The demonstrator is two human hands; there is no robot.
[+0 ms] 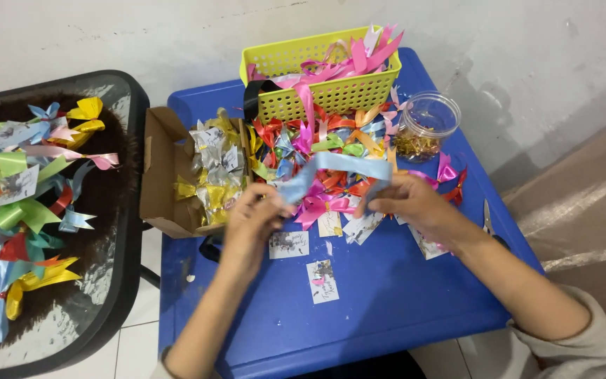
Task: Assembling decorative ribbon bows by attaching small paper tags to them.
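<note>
A light blue ribbon point(331, 166) arches between my two hands above a blue table point(380, 295). My left hand point(250, 221) pinches the ribbon's left end. My right hand point(412, 203) pinches its right end. Just behind the ribbon lies a heap of colourful ribbon bows point(320, 140), with a pink bow point(320, 205) right under my fingers. Small printed paper tags point(322, 279) lie on the table in front of my hands.
A yellow perforated basket point(345, 91) with pink ribbons stands at the back. A clear plastic jar point(426, 126) sits right of it, an open cardboard box point(163, 189) of silver and gold bows to the left. A dark tray point(106, 267) at far left holds finished bows.
</note>
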